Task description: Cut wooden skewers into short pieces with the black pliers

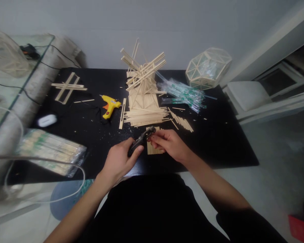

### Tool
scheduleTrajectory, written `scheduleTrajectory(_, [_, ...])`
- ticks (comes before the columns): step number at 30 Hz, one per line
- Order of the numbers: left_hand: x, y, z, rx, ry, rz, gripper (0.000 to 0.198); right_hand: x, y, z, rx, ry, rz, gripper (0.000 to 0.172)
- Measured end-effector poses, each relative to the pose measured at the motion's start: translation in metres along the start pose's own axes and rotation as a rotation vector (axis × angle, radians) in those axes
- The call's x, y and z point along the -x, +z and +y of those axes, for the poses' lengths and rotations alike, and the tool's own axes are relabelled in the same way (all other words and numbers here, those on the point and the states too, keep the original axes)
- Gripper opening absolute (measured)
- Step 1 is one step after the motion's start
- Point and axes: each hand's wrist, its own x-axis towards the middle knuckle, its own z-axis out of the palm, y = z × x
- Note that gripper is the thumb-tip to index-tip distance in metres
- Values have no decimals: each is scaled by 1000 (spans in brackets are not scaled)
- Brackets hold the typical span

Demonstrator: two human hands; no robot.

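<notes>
Both hands are close together over the near edge of the black table point(218, 141). From where I stand, the left hand point(120, 158) is wrapped around a dark tool point(142, 138), thumb along its near side, the head slanting up and away to the right. The right hand point(171, 143) has its fingers bunched at that head; I can't tell whether they pinch something small there. Just under them lies a small stick mat point(154, 148), partly covered by the right hand.

Beyond it, loose sticks point(145, 115) lie heaped crosswise at the foot of a stick model point(142, 91) with long arms crossing at its top. A short row of sticks point(182, 121) fans out to the right.

Left of the model a yellow glue gun point(111, 105) rests on its side, and farther left sits a stick cross point(70, 87). Clear wrappers point(184, 94) with green print lie to the right, near a many-sided frame point(209, 67). A bagged stick pack point(53, 150) takes the near left corner, with a white case point(47, 120) behind it.
</notes>
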Motion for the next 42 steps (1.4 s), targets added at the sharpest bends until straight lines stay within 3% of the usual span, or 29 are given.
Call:
scheduleTrajectory(9, [-1, -6, 2, -41, 96, -8, 45, 0, -6, -3, -216, 169, -143, 33])
scheduleTrajectory(18, [-5, -11, 9, -13, 9, -82, 53, -3, -6, 3, -218, 205, -31, 35])
scheduleTrajectory(27, [-7, -12, 6, -76, -80, -73, 58, -6, -3, 8, -197, 157, 31, 32])
scheduleTrajectory(37, [-7, -16, 0, 76, -106, -16, 60, 1, -1, 7, -149, 49, 18, 27])
scheduleTrajectory(42, [-2, -14, -6, 221, -113, 14, 55, 8, -16, -7, -68, -100, 171, 26])
